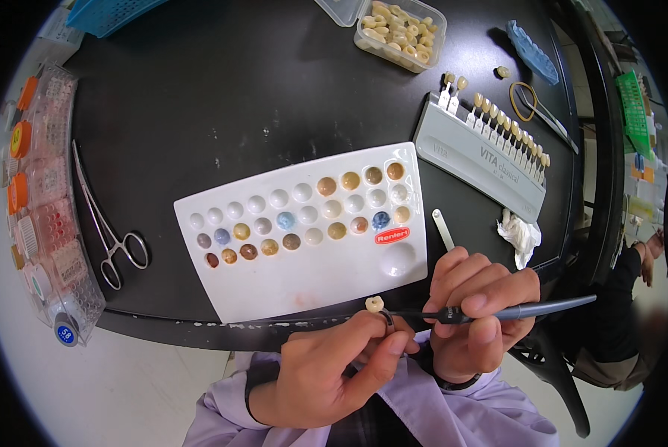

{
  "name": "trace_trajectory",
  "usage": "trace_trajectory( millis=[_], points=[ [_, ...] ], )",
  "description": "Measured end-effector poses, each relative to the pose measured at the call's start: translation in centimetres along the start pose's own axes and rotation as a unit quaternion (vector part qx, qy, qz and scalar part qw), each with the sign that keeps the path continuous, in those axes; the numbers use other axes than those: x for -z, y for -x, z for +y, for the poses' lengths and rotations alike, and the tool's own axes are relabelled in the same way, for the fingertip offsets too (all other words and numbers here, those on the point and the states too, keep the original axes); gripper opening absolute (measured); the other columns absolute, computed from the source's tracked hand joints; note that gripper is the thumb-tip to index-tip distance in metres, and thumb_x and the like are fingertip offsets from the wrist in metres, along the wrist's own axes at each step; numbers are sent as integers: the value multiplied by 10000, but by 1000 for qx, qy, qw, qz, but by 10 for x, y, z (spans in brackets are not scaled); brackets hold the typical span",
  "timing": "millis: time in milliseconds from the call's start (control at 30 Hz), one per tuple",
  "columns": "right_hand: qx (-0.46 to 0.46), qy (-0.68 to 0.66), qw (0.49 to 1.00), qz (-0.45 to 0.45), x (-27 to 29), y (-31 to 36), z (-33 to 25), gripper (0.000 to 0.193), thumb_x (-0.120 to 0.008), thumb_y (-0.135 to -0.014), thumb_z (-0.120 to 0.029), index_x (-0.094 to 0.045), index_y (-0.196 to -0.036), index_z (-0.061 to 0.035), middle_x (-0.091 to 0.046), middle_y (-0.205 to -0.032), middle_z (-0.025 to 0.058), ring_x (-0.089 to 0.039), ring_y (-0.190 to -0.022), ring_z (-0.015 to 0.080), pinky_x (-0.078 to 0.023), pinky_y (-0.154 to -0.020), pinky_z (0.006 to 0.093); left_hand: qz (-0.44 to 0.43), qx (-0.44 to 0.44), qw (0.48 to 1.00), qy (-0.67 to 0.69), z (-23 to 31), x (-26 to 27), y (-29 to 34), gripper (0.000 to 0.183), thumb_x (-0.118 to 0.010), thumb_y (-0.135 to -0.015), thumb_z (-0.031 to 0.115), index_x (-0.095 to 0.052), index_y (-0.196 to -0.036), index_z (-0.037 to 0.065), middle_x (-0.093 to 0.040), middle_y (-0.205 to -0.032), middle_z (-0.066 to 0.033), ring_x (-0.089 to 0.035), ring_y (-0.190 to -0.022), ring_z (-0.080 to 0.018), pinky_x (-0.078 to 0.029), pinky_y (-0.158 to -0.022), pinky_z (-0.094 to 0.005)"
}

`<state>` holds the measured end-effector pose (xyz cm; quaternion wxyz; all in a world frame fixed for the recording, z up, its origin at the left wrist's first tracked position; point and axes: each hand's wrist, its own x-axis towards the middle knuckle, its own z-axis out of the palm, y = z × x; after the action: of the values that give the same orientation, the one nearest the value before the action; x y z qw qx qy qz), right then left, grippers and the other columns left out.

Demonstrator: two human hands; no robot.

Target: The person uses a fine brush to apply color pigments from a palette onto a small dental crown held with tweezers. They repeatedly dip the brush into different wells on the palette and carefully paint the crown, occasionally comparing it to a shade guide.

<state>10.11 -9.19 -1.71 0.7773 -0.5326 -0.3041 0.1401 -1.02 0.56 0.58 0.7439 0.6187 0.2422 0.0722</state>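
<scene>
A small cream dental crown [375,304] sits at the tip of a thin, curved metal holder [388,322], just off the front edge of the table. My left hand [334,365] is closed around that holder; most of it is hidden by the fingers. In my right hand [477,313] is a slim dark grey brush [549,308], its thin end pointing left toward the crown. Beyond the hands lies a white mixing palette [312,279] with rows of wells holding brown, yellow, blue and white colours.
Right of the palette stand a grey tooth shade guide [479,160] and a crumpled tissue [520,237]. At the back is a clear box [401,36] of crowns. Scissor-handled forceps [104,231] lie left, beside clear cases [54,216]. Tweezers [554,123] rest far right.
</scene>
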Motion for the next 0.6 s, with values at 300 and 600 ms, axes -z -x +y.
trace_trajectory(
  millis=[300,600],
  points=[
    [1,-10,1000,-6,1,-1,1,159,-566,-794,-68,-534,-916,27,-577,-694,96,-562,-561,172,-408,-552,293,1,5,1000,-2,1,0,0,73,-570,-826,20,-563,-781,-37,-649,-729,-80,-607,-538,-91,-490,-490,-197],
    [4,-17,1000,-15,2,-1,1,158,-572,-788,-71,-548,-903,35,-572,-718,101,-560,-570,179,-404,-544,291,2,3,1000,3,1,0,0,72,-569,-824,11,-556,-775,-40,-645,-729,-80,-600,-535,-88,-487,-491,-196]
  ],
)
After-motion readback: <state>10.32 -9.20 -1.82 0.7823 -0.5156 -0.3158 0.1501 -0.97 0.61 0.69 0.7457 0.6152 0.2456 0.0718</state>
